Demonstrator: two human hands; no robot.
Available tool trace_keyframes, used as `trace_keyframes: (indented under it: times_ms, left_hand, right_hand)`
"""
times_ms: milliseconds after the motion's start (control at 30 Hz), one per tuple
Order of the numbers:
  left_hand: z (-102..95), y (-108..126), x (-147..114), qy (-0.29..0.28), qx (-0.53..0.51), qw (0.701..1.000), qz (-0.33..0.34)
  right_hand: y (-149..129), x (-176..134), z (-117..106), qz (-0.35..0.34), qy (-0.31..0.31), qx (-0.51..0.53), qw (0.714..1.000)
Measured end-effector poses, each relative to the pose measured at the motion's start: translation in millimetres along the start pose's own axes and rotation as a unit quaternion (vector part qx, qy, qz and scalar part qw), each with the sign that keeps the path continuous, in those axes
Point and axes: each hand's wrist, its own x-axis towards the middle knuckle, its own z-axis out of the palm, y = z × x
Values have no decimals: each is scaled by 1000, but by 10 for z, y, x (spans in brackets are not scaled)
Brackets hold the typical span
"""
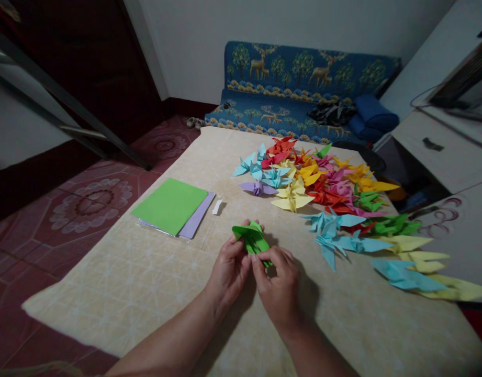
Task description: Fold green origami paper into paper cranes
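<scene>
A partly folded piece of green origami paper (253, 238) is held between my two hands, over the near middle of the table. My left hand (231, 262) grips its left side, fingers closed around it. The thumb and finger of my right hand (278, 272) pinch its lower right edge. One flap of the paper stands raised and curved at the top; some of its lower part is hidden behind my fingers. Several folded paper cranes (291, 196) in red, orange, yellow, blue, pink, green and purple lie to the right and beyond my hands.
A stack of green square paper (172, 204), with purple sheets (195, 217) beneath, lies at the left. Beside it is a small white strip (217, 207). A pale patterned cloth covers the table (146, 293). Behind stands a blue sofa (288, 73); a white cabinet (452, 152) is at right.
</scene>
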Motion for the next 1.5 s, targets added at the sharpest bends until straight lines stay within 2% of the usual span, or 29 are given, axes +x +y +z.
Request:
trace_keyframes:
  times_ms: [267, 533, 700, 733, 933, 1033, 1167, 1300, 1367, 1500]
  left_hand:
    - [9, 6, -7, 16, 29, 999, -15]
    - [1, -5, 23, 40, 170, 985, -2]
    - [-13, 38, 26, 45, 260, 964, -34]
    - [-18, 42, 21, 46, 277, 959, -40]
    - [-49, 41, -10, 19, 385, 920, -69]
    - [-45, 62, -23, -7, 441, 894, -80]
    - [-2, 115, -42, -48, 513, 851, -98]
    - [35, 156, -60, -63, 566, 816, -103]
    - [40, 167, -69, -69, 580, 806, -96]
    - [39, 174, -85, -77, 579, 805, -101]
  right_hand:
    - [40, -9, 44, 5, -5, 9, 1000]
    - [23, -4, -9, 9, -27, -7, 1000]
    - [39, 86, -117, 40, 65, 19, 997]
    - [55, 97, -125, 38, 67, 32, 996]
    - [155, 134, -150, 99, -48, 142, 984]
    - [187, 180, -202, 92, -86, 159, 979]
    - [233, 241, -284, 92, -107, 159, 977]
    - [263, 259, -327, 111, -119, 164, 973]
    - [265, 256, -331, 118, -124, 168, 971]
    - [257, 248, -321, 132, -119, 167, 970]
